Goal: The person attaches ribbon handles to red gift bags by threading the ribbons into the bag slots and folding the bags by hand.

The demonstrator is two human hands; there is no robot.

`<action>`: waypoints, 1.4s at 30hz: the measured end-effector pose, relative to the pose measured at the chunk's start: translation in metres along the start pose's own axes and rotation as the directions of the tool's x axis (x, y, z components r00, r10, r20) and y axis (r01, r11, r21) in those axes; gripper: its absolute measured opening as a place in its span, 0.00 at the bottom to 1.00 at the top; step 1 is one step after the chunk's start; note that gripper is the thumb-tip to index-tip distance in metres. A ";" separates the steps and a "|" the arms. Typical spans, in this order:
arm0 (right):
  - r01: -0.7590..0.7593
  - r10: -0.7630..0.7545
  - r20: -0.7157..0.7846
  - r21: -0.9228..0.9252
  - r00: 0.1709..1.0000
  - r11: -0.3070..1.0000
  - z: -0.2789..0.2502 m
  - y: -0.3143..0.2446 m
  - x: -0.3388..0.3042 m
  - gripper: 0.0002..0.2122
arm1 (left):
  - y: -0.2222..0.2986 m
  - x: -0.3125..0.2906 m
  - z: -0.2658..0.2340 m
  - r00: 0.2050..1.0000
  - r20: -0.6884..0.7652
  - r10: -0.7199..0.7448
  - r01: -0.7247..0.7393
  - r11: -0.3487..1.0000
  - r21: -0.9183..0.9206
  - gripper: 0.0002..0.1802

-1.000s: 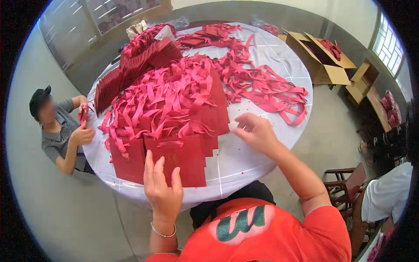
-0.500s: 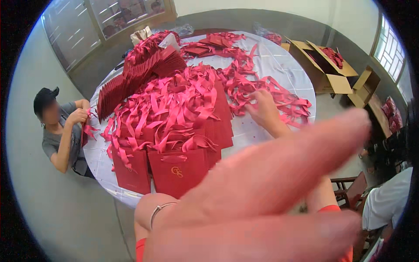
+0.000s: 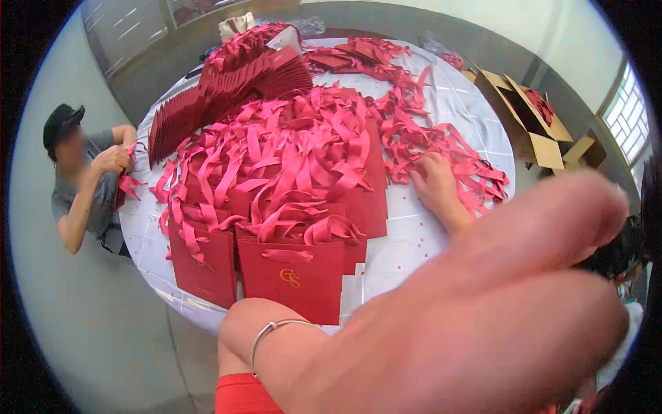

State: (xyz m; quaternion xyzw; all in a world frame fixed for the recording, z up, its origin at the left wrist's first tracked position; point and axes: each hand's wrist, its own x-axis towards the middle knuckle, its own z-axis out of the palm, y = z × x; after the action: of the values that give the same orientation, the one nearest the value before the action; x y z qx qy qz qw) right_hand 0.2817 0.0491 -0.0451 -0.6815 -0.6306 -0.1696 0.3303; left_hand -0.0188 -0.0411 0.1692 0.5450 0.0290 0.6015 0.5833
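Note:
Close up and blurred, my left hand [image 3: 483, 297] fills the lower right of the view. Its fingers are smeared, so how far they are bent is hard to tell. A silver bangle [image 3: 259, 339] circles that arm. Beyond it, my right hand [image 3: 437, 186] rests on loose pink-red ribbons [image 3: 476, 164], its fingers curled down and closed on them. Left of the right hand, dark red paper gift bags [image 3: 314, 293] stand packed in rows. Their ribbon handles [image 3: 296, 141] spill over the tops in a tangle.
A white cloth covers the round table [image 3: 396, 259]. Fanned red bags [image 3: 207, 100] lie at the far left, more bags [image 3: 345, 58] at the back. A co-worker [image 3: 86, 172] handles a ribboned bag on the left. Open cardboard boxes [image 3: 545, 152] stand beyond the table's right edge.
My left hand has shifted upward and right, and its outstretched fingers now look more bunched. My right hand stays at the ribbons. The view has tilted slightly.

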 end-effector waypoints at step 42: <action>-0.361 0.375 0.034 0.364 0.926 0.859 -0.022 0.002 -0.003 0.09 | 0.052 0.028 -0.082 0.917 0.150 0.370 -0.343 0.923 -0.175 0.08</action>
State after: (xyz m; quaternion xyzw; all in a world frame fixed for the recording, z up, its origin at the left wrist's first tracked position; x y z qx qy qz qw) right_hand 0.2877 0.0329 -0.0317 -0.7130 -0.5028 0.0035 0.4887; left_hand -0.1023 0.0129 0.1882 0.5494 -0.1676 0.6467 0.5019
